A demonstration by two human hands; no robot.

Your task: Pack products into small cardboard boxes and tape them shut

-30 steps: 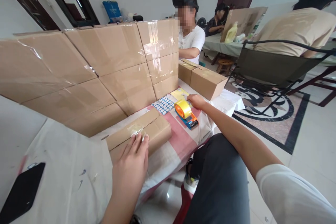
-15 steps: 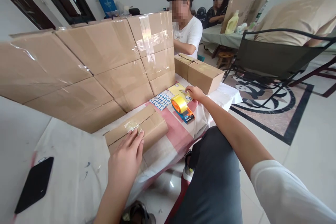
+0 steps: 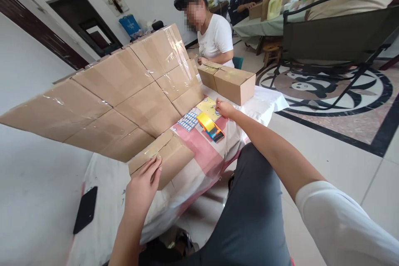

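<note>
A small closed cardboard box [image 3: 174, 156] lies near the table's front edge. My left hand [image 3: 143, 183] grips its near top edge at the left end, fingers bent over the top, close to a shiny strip of tape. Farther right, my right hand [image 3: 225, 109] is at the edge of a yellow patterned sheet [image 3: 209, 106], fingers curled together; what they hold, if anything, is hidden. A tape dispenser [image 3: 215, 132] with a yellow roll lies between my hands. Behind it is a blue-and-white grid-patterned sheet [image 3: 188, 120].
Taped cardboard boxes form a wall [image 3: 131, 104] along the table's far side. Another long box [image 3: 232, 82] sits at the right end. A black phone [image 3: 85, 210] lies at the left. Across the table sits a person in a white shirt [image 3: 216, 37]. A folding chair [image 3: 330, 45] stands right.
The view has shifted and tilted. My left fingers have drawn closer together on the box. My right hand has stayed by the yellow sheet, its fingers curled.
</note>
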